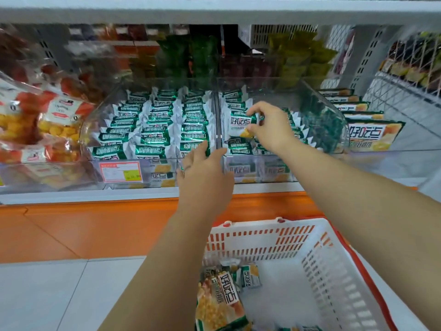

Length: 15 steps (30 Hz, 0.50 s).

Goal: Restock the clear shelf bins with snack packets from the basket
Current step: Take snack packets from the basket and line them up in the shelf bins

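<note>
Two clear shelf bins stand side by side: the left bin [105, 101] is packed with rows of green-and-white snack packets [152, 130], the right bin [334, 115] is partly filled. My right hand [269, 125] pinches one green-and-white packet [241, 123] over the right bin's left side. My left hand [205, 173] reaches with straight fingers to the front rim where the two bins meet, holding nothing. Below, a white basket [322, 259] with an orange rim holds a few packets [229, 290] at its left end.
A bin of orange and yellow snack bags [35, 120] sits to the left. Boxed snacks [372, 134] stand to the right, beside a wire rack [405, 75]. A shelf board [214, 10] runs overhead. An orange base panel [83, 223] lies below the shelf, white floor tiles beneath.
</note>
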Each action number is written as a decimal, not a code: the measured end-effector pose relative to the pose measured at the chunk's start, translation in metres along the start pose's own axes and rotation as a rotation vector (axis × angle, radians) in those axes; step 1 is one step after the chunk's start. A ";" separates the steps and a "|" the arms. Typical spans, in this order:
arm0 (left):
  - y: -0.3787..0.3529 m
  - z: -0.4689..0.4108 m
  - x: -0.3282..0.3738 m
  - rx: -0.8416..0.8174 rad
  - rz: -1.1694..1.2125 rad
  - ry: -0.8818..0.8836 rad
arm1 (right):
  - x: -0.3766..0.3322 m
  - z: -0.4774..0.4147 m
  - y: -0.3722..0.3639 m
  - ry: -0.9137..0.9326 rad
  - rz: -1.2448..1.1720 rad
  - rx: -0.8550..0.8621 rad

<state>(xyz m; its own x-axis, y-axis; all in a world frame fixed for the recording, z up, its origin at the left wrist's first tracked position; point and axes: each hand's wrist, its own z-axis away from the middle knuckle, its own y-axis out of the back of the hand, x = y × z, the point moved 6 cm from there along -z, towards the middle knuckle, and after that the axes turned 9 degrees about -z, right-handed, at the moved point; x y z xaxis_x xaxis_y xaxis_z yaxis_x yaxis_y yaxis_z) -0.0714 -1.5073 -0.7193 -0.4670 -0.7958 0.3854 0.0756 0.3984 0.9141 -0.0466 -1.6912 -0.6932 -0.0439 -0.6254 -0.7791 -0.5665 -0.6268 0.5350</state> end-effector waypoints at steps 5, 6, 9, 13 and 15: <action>0.000 -0.002 -0.002 -0.008 0.036 0.012 | 0.012 -0.022 -0.022 -0.002 0.142 -0.140; 0.000 -0.002 -0.002 -0.007 0.031 0.008 | 0.014 -0.024 -0.024 0.001 0.156 -0.153; 0.001 -0.001 -0.002 -0.003 0.006 0.006 | 0.017 -0.027 -0.027 0.001 0.226 -0.179; 0.000 0.000 0.000 -0.005 -0.003 0.008 | 0.014 -0.019 -0.022 -0.021 0.243 -0.232; 0.002 0.002 0.000 0.024 0.018 0.015 | 0.008 -0.008 -0.014 0.017 0.214 -0.198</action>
<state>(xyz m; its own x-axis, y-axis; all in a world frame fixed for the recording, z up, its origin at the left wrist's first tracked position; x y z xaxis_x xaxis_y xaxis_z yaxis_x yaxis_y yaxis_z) -0.0727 -1.5057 -0.7176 -0.4528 -0.7951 0.4034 0.0623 0.4231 0.9040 -0.0322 -1.6913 -0.7039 -0.1299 -0.7599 -0.6370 -0.3738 -0.5575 0.7413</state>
